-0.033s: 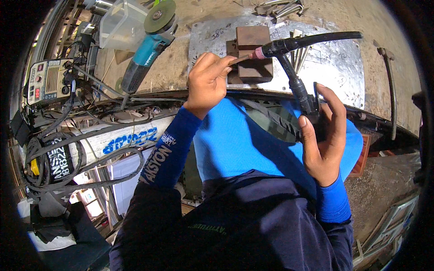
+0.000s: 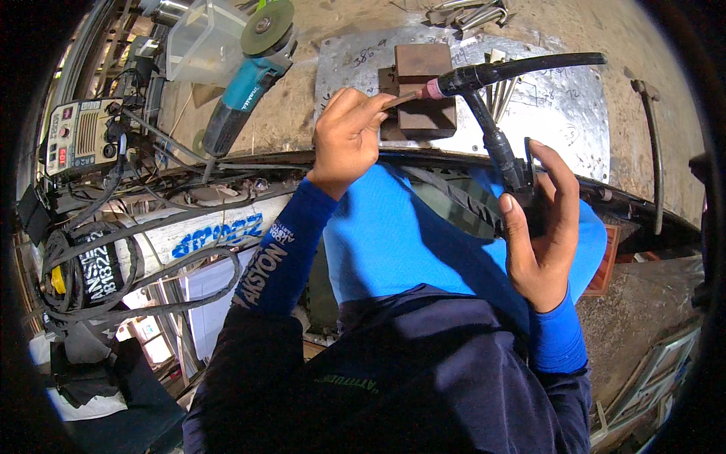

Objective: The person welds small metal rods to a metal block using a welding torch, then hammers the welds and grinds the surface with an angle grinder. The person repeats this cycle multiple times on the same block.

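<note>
My left hand (image 2: 344, 140) is closed in a pinch on a small, flat, brownish metal piece (image 2: 404, 98). The piece points at the pink nozzle (image 2: 431, 89) of a black TIG welding torch (image 2: 478, 110), and the two look to touch. My right hand (image 2: 546, 242) grips the lower end of the torch handle, thumb on one side and fingers on the other. Behind the nozzle, brown rectangular blocks (image 2: 423, 60) rest on a silver metal plate (image 2: 582, 136) with handwritten marks. Several short metal pieces (image 2: 499, 94) lie on the plate behind the torch.
An angle grinder (image 2: 246, 98) lies at the left of the bench, beside a clear plastic bin (image 2: 200, 41). A welding machine (image 2: 83, 136) and coiled cables (image 2: 136, 265) are at far left. A hammer (image 2: 649, 151) lies at right. More metal pieces (image 2: 473, 15) lie at the back.
</note>
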A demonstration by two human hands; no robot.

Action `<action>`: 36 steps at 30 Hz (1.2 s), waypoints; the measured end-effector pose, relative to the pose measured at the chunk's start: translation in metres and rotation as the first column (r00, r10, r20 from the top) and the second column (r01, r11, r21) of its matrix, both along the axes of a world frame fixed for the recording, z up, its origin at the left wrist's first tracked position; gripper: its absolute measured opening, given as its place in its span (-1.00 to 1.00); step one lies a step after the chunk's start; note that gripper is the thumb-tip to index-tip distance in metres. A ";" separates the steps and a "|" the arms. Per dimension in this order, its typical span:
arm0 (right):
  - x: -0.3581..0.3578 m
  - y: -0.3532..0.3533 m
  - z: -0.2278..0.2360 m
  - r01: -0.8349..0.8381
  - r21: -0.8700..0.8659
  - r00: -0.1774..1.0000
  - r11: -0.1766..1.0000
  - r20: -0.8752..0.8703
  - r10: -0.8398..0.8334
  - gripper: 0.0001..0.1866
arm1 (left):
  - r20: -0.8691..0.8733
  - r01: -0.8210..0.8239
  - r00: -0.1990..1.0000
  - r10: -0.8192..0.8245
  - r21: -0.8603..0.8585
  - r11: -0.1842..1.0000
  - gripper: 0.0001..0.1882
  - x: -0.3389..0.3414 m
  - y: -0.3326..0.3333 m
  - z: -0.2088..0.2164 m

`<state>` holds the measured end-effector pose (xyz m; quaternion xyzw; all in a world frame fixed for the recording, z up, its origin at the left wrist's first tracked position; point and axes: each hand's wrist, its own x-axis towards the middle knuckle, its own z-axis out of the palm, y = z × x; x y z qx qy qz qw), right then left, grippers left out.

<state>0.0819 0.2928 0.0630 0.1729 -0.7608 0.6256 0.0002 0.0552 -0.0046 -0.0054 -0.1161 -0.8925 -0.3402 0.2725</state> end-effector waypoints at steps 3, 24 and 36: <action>0.000 0.000 -0.001 0.000 0.004 1.000 1.000 -0.022 0.000 -0.40 | -0.003 -0.002 1.000 0.002 -0.005 1.000 -0.72 -0.001 0.001 0.001; -0.002 0.001 -0.006 0.024 -0.021 1.000 0.999 -0.011 -0.024 -0.39 | -0.003 -0.002 1.000 0.002 -0.016 1.000 -0.68 -0.005 -0.002 -0.001; -0.002 0.000 -0.007 0.016 -0.046 1.000 0.999 -0.008 -0.016 -0.39 | 0.019 -0.018 1.000 0.018 0.031 0.999 -0.68 -0.005 0.003 0.001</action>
